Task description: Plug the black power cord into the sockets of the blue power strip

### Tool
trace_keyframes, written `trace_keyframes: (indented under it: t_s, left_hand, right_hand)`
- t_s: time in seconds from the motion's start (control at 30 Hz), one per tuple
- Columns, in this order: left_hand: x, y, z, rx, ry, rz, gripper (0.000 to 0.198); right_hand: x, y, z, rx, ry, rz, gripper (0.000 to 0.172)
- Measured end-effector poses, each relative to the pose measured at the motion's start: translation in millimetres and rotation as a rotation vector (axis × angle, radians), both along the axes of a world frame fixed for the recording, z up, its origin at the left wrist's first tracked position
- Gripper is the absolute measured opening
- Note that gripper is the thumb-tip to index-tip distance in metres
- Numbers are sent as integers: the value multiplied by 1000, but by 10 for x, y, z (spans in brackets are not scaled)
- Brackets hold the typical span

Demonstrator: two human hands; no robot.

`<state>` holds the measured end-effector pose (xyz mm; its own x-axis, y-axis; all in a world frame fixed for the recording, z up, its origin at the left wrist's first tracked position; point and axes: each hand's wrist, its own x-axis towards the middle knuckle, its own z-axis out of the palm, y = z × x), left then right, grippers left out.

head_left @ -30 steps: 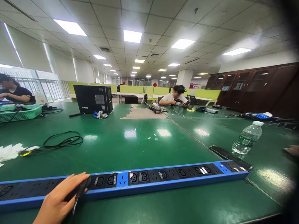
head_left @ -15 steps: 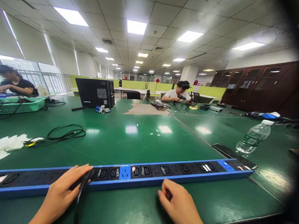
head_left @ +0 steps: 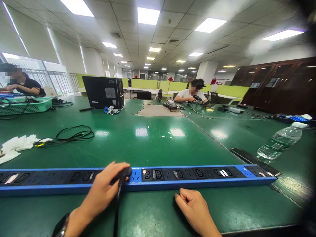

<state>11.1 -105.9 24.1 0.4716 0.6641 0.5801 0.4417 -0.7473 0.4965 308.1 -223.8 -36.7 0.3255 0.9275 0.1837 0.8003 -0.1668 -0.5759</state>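
A long blue power strip [head_left: 160, 186] with black socket blocks lies across the front of the green table. My left hand [head_left: 106, 184] is closed round a black power plug [head_left: 127, 173], over the strip just left of its blue socket block [head_left: 136, 175]. From the plug a black cord [head_left: 117, 207] hangs toward the front edge. Whether the plug sits in a socket is hidden by my fingers. My right hand [head_left: 195, 207] rests on the table in front of the strip, fingers curled, with nothing visible in it.
A coiled black cable [head_left: 76, 134] and crumpled white paper [head_left: 18, 146] lie at left. A plastic water bottle [head_left: 280, 143] stands at right near a dark flat object [head_left: 242, 154]. Farther back are a computer tower [head_left: 103, 92], a green basket [head_left: 32, 107] and two people.
My left hand has slid right along the strip with the plug, from the left sockets to beside the blue block. My right hand stays curled on the table. The view has shifted slightly.
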Motion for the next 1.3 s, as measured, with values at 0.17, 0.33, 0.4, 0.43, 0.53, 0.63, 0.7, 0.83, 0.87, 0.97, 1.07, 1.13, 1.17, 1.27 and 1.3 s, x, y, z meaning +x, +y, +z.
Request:
trace_keyframes:
  t_s: [0.17, 0.33, 0.4, 0.43, 0.53, 0.63, 0.7, 0.83, 0.87, 0.97, 1.07, 1.13, 1.17, 1.27, 1.3]
  left_hand:
    - [330, 46, -102, -62, 112, -34, 30]
    - [305, 70, -141, 5, 211, -70, 31]
    - [282, 66, -144, 62, 180, -60, 31]
    - [283, 51, -140, 104, 141, -48, 31]
    - [377, -84, -106, 255, 15, -8, 33]
    - [612, -307, -60, 338, -3, -115, 33]
    - [765, -413, -37, 340, 19, -230, 30]
    - [805, -348, -32, 310, 28, -191, 44]
    - [763, -288, -46, 307, 35, -147, 50]
    - [625, -111, -126, 293, 102, -29, 52]
    - [572, -31, -222, 256, 192, 22, 50]
    - [580, -27, -258, 229, 235, 17, 49]
    - [587, -30, -265, 219, 245, 12, 48]
    - [593, -39, -253, 203, 235, 1, 46]
    - [591, -40, -245, 202, 227, -3, 46]
  right_hand:
    - [-14, -24, 75, 81, 185, 18, 36]
    - [-62, -26, 177, 124, 284, 57, 34]
    - [-108, -28, 194, 155, 292, 59, 38]
    - [-147, -31, 199, 171, 314, 61, 41]
    - [-332, -53, 233, 180, 462, 122, 48]
    - [-524, -104, 326, 91, 529, 265, 68]
    - [-551, -141, 416, 15, 453, 307, 67]
    - [-236, -113, 587, 41, 388, 95, 50]
    - [-115, -73, 620, 66, 402, 26, 53]
    - [165, 107, 695, 93, 424, -41, 55]
    - [203, 295, 752, 33, 373, 59, 49]
    - [130, 378, 794, 1, 245, 98, 42]
    - [85, 405, 818, -14, 157, 101, 37]
    - [-42, 449, 895, -56, -107, 71, 26]
    - [-72, 459, 919, -70, -174, 59, 23]
